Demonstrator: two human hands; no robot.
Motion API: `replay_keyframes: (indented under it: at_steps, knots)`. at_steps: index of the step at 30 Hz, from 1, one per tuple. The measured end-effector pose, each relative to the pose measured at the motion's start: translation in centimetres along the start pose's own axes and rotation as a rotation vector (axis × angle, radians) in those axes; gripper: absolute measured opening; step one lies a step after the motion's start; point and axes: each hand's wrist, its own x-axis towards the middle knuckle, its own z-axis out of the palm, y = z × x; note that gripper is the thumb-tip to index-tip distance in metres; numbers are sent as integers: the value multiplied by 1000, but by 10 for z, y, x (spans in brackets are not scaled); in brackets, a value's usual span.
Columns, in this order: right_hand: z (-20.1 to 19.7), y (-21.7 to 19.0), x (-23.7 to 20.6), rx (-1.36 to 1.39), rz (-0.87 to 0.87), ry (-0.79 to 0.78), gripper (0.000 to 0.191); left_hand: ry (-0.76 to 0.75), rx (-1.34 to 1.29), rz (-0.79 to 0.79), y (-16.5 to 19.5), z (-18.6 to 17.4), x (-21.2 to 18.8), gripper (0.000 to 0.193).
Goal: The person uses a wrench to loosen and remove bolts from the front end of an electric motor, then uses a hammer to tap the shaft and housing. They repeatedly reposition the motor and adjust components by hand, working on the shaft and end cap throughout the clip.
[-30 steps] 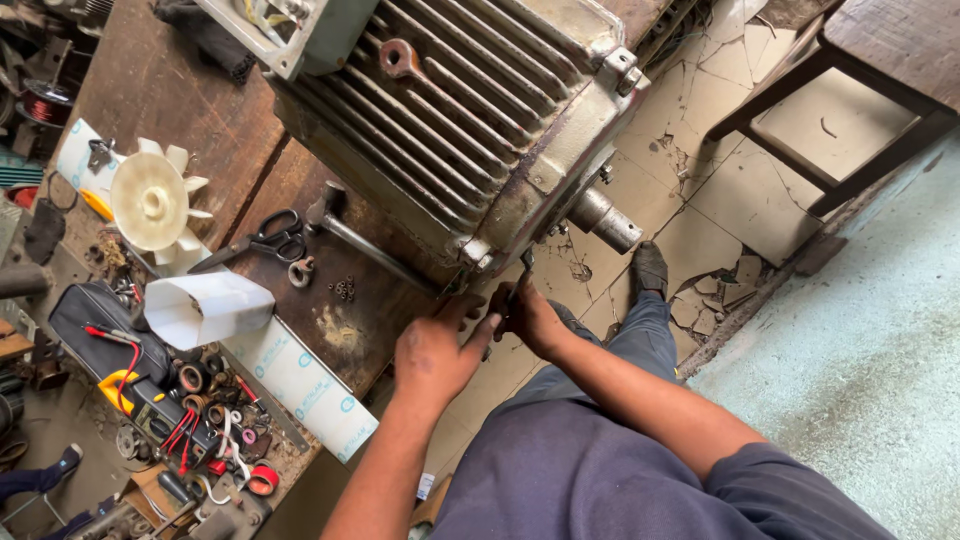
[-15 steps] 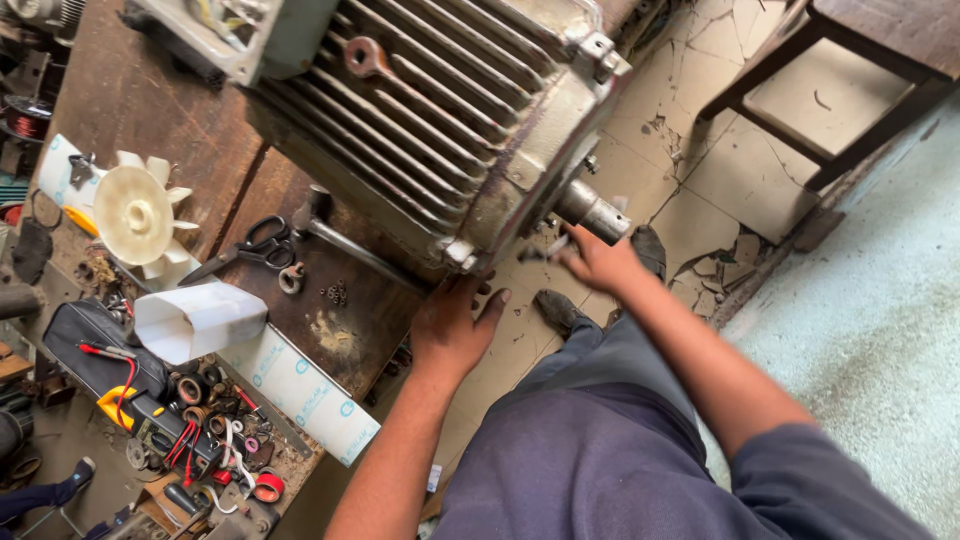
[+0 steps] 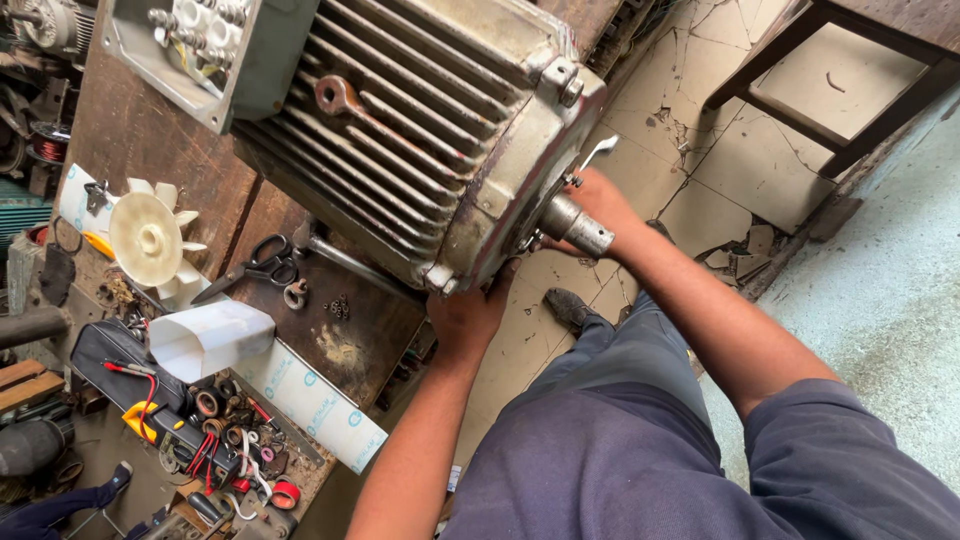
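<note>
The left hand (image 3: 468, 315) is held near the picture's centre, its forearm stretched from 7 o'clock, fingers curled and pressed upward, nothing seen clasped. The right hand (image 3: 598, 205) is set higher, toward 1 o'clock from the left, its forearm extended from 4 o'clock, fingers mostly hidden. Both elbows are bent slightly.

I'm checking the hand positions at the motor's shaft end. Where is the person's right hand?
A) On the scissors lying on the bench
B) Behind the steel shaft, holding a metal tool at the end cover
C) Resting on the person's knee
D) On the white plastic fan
B: the right hand sits behind the shaft with a slim metal tool at the motor end cover.
</note>
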Motion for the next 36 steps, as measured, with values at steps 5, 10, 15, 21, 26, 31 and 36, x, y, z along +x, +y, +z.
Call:
replay_keyframes:
  at_steps: [5,10,15,21,26,31,36]
  knots:
    - [22,3,-8,-16,21,6,55,-12,32,31,-1,-3,8,45]
    - [52,21,-21,111,177,-109,47,-3,-21,88,-3,-9,16,46]
    - [130,-106,-34,1554,999,-51,64,-56,-49,31,0,-23,20,56]
    - [146,-194,-28,2409,882,68,101,-501,-41,-115,-9,-70,18,52]
    - [118,-184,-27,2540,372,-168,111,-467,-149,-219,-10,-87,5,45]
    - [108,-199,-18,2473,827,34,93,-612,-286,-372,-4,-74,-7,38]
    - [121,-198,-30,2536,695,53,84,-649,-200,-295,1,-62,-8,35]
